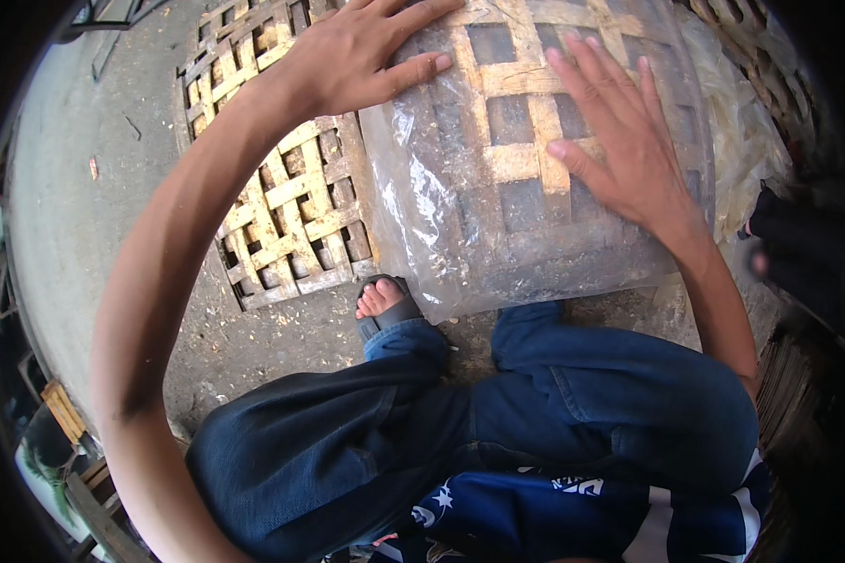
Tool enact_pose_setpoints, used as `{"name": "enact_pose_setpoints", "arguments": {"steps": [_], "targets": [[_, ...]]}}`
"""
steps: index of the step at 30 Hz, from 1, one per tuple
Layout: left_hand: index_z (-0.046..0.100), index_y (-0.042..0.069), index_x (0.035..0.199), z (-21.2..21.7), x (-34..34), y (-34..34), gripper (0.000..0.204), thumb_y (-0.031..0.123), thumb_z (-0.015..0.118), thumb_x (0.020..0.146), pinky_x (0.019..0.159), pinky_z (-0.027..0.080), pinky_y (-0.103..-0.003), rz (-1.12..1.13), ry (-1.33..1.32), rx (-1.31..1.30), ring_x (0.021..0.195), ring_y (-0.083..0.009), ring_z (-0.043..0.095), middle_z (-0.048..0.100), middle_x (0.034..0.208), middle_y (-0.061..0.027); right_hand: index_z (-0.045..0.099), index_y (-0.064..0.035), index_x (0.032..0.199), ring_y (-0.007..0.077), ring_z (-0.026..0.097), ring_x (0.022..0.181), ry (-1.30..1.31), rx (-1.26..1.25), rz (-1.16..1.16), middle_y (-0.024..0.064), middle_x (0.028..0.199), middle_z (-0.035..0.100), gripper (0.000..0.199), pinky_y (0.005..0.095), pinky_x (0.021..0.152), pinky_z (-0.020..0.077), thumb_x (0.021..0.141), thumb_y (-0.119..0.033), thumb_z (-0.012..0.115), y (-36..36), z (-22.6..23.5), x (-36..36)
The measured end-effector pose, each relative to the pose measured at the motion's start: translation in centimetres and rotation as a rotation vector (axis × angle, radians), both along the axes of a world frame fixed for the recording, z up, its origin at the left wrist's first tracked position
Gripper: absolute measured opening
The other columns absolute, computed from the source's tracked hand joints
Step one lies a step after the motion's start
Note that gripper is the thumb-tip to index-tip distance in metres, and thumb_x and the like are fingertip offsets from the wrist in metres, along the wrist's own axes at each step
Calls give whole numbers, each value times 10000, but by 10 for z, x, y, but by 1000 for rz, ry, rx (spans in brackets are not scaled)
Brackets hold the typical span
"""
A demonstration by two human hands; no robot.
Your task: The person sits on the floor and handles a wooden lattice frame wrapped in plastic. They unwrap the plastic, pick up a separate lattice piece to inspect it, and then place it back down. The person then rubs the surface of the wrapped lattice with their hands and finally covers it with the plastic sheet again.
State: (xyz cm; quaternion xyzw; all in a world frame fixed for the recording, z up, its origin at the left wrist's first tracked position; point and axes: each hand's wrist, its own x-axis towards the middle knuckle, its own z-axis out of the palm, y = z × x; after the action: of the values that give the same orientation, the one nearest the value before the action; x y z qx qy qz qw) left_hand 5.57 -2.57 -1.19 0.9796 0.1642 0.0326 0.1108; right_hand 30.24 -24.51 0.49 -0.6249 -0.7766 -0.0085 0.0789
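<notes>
A clear, crinkled plastic sheet or bag [422, 211] lies over a lattice of flat woven strips [512, 161], which look like bamboo. My left hand [371, 56] rests on its upper left part, thumb stretched out; some of its fingers run to the top edge of the view. On the right side, my right hand [620, 141] lies on the plastic with its fingers spread. Neither hand grasps anything. To the left, a bare woven lattice panel [291, 192] touches or nearly touches the plastic-covered one.
Grey concrete floor [94, 225] with small scraps stretches to the left. My sandalled foot [381, 298] is by the plastic's lower left corner. More crumpled plastic [746, 141] lies at the right. Dark cloth-like material [798, 244] is at the right edge. Wood pieces [63, 413] stand at lower left.
</notes>
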Motion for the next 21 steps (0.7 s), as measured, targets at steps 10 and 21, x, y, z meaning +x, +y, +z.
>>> {"name": "enact_pose_setpoints", "arguments": {"steps": [10, 21], "targets": [[400, 246, 1580, -13, 2, -2, 705, 652, 381, 1004, 1265, 239, -574, 11, -29, 256, 1572, -361, 161, 287, 1677, -96, 407, -155, 1577, 344, 305, 1532, 57, 161, -254, 169, 1641, 352, 721, 614, 1243, 161, 968, -462, 641, -8, -6, 57], [422, 104, 1548, 5, 6, -4, 698, 559, 473, 1020, 1225, 253, -593, -50, -99, 41, 1549, -459, 173, 296, 1657, -179, 354, -179, 1610, 355, 269, 1550, -13, 190, -428, 167, 1658, 334, 705, 609, 1243, 135, 1028, -526, 544, 24, -23, 133]]}}
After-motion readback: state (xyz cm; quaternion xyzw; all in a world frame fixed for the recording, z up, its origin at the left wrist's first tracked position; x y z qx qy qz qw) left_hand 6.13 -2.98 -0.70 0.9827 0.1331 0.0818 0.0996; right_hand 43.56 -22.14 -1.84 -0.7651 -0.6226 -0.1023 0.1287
